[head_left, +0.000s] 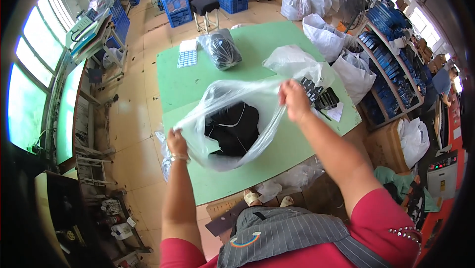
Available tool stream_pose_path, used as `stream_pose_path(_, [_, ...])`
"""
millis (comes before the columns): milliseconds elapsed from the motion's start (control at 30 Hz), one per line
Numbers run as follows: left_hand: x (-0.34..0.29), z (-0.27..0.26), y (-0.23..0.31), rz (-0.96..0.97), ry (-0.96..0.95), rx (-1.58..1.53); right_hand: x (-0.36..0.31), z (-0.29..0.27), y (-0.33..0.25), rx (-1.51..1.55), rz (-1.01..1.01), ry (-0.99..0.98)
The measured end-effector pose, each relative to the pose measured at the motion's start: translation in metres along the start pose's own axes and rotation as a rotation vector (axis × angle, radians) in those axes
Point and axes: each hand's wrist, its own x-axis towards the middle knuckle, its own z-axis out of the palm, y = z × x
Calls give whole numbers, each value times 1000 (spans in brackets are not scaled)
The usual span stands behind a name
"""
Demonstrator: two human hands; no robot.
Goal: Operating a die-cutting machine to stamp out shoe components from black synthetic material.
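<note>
Near the far edge of the green table [180,87] lie one filled bag [221,52] and, nearer the far left corner, one blue-and-white grid card [187,58]. Toward the right edge are one crumpled translucent bag [292,60] and one white paper [336,112]; one black stool [205,5] stands beyond the far edge. Over the near half, one clear bag [268,114] gapes around black fabric [232,129], pieces uncountable. The left hand [176,143] and right hand [295,101], both closed, grip its rim.
</note>
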Motion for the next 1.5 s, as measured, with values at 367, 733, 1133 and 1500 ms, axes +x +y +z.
stream_pose_path(367, [11, 1, 233, 81, -271, -533, 81, -9, -114, -247, -478, 177])
stream_pose_path(733, [16, 67, 175, -177, -364, -632, 28, -58, -28, -101, -179, -116])
stream_pose_path(1133, [36, -4, 147, -255, -102, -544, -200, -319, 19, -312, 104, 207])
stream_pose_path(1500, [-32, 80, 149, 556, 242, 571, -569, -405, 48, -146, 254, 1103])
